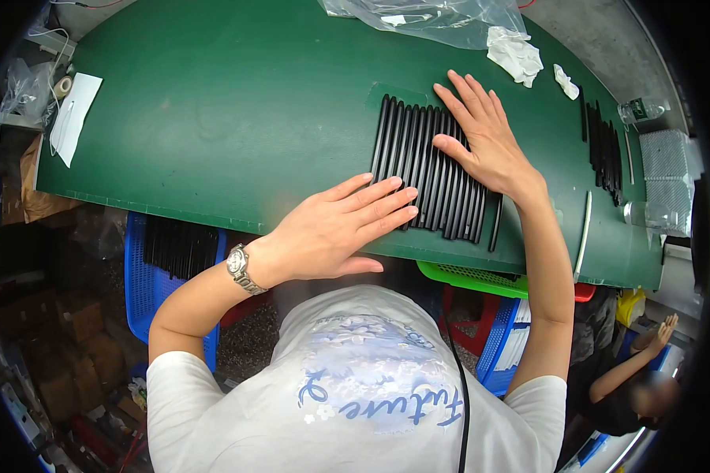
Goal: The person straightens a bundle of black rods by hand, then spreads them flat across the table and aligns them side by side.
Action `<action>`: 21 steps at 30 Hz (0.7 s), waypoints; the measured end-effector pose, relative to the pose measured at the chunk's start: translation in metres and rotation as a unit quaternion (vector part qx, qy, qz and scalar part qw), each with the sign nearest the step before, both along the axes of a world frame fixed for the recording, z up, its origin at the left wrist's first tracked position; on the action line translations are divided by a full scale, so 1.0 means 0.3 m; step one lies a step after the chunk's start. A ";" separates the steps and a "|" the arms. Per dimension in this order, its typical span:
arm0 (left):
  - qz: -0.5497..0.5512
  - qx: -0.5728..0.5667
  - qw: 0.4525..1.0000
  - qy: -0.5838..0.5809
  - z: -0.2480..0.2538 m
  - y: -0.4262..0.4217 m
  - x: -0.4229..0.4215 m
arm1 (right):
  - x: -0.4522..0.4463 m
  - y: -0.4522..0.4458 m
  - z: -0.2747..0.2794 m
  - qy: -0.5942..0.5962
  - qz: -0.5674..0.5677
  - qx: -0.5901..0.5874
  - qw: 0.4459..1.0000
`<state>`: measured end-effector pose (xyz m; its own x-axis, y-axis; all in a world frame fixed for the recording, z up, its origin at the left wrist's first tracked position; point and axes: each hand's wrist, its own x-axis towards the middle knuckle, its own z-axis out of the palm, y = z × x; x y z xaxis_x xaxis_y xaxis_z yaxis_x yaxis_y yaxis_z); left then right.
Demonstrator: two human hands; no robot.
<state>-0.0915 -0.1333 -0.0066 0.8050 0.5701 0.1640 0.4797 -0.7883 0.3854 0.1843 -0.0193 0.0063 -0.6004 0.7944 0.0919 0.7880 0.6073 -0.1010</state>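
A row of black rods (418,150) lies side by side on the green table (237,102). My left hand (331,229), with a watch on its wrist, rests flat with fingers spread over the lower left end of the row. The fingers of my right hand (485,134) are stretched out too, and the hand lies on the upper right part of the row. One rod (495,223) sits slightly apart at the lower right of the row.
Plastic film (442,20) and crumpled tissue (515,57) lie at the far edge. More black rods (603,150) and a white strip (583,235) are on the right. Blue (138,284) and green (469,277) baskets stand below the near edge. A person (627,386) is at lower right.
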 end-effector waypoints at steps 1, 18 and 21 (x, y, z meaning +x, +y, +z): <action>0.001 0.001 1.000 -0.001 -0.001 0.001 0.001 | 0.005 0.012 -0.004 0.007 -0.013 0.005 1.000; 0.092 0.073 0.988 -0.101 0.010 0.188 -0.026 | 0.161 -0.267 0.015 0.186 -0.200 0.040 0.961; 0.069 0.059 0.991 -0.098 -0.014 0.222 -0.005 | 0.117 -0.271 0.022 0.206 -0.156 0.028 0.966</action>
